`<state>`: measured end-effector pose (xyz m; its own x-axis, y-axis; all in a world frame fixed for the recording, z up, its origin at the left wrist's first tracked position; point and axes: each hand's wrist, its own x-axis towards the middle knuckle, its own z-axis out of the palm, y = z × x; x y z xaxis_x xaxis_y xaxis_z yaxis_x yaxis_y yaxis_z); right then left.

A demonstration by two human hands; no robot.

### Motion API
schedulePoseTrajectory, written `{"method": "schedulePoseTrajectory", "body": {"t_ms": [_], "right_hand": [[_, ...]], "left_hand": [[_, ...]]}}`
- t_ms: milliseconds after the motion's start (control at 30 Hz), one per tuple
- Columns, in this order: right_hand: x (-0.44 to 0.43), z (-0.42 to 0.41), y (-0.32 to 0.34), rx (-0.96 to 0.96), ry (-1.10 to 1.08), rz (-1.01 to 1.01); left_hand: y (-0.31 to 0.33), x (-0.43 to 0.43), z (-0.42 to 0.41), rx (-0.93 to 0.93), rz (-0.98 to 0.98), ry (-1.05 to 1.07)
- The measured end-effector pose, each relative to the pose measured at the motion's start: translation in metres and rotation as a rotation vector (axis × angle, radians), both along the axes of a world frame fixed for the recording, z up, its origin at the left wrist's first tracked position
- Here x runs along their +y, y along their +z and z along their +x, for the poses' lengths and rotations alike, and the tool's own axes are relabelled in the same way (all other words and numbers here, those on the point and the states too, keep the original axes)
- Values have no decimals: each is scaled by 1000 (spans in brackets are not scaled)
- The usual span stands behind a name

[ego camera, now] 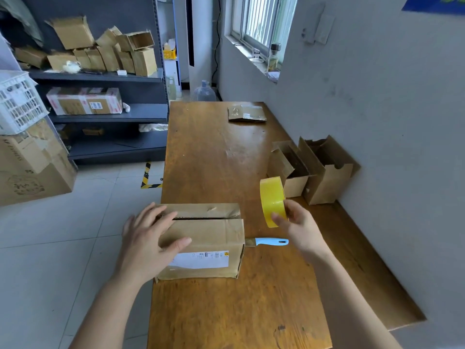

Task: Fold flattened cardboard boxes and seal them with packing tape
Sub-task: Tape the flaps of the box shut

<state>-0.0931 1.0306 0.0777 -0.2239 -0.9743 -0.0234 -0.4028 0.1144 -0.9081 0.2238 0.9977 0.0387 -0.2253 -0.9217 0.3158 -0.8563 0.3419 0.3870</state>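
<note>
A folded cardboard box (208,238) with a white label stands at the left edge of the wooden table (226,157). Its two top flaps meet along a dark seam. My left hand (148,238) rests flat on the box's left end, fingers spread over the flaps. To the right of the box, my right hand (299,227) holds a yellow roll of packing tape (273,200) upright in the air, fingers and thumb pinching its rim.
A knife with a light blue handle (270,241) lies on the table just right of the box. Two open cardboard boxes (314,170) stand against the right wall. A flattened box (246,113) lies at the far end. Shelves with boxes (100,51) stand at the left.
</note>
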Motion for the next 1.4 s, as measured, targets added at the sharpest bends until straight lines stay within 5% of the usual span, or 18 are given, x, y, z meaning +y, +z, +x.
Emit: {"method": "schedulePoseTrajectory", "body": {"t_ms": [333,567,833,967,1100,1400], "right_hand": [[-5,37,77,-471,270,-223],[-9,73,90,-928,193,-51],[-12,87,107,-1465,70,123],[-15,89,103,-1579,59,217],[-20,91,101,-1625,57,234],[-30,97,103,-1704,57,211]], "left_hand": [[34,6,-15,31,-17,25],[86,17,-47,416,176,-211],[84,12,-49,827,101,-256],[90,14,-50,1044,200,-216],[95,18,-53,1062,153,-157],[91,29,-73,927,-338,43]]}}
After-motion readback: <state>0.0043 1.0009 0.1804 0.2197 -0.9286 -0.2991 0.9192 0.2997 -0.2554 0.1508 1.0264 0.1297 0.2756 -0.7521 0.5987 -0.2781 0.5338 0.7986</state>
